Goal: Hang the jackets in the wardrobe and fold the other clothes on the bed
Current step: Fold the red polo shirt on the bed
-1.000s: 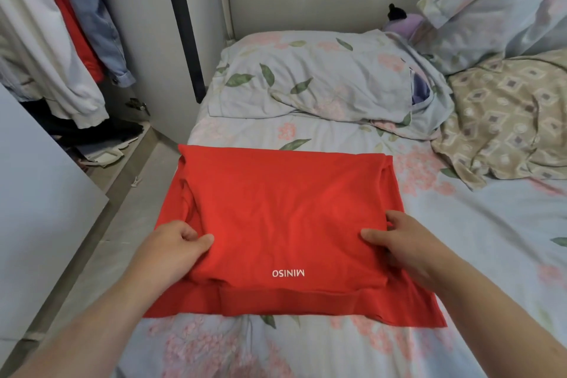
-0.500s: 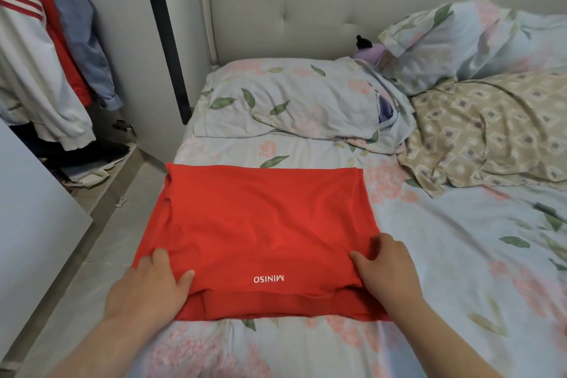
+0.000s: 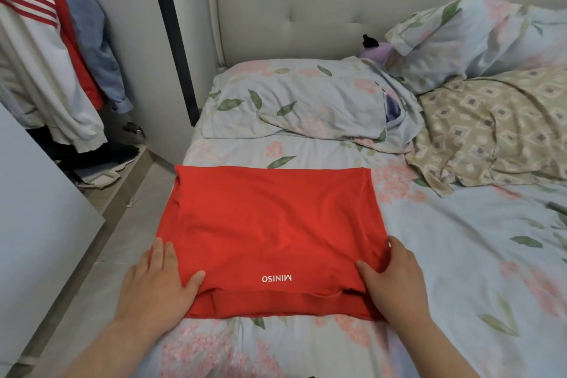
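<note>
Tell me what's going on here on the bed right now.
A person is folding a red shirt on the floral bed sheet. It already lies folded into a flat rectangle near the bed's edge. The left hand presses flat on its near left corner, while the right hand rests on the near right corner with the fingers tucked into the fabric there. Jackets hang in the open wardrobe to the left.

A bright red cotton T-shirt [image 3: 270, 224] with white "MINISO" lettering lies folded into a flat rectangle near the left edge of the floral-sheeted bed [image 3: 460, 270], its lower layer protruding along the near side.
</note>
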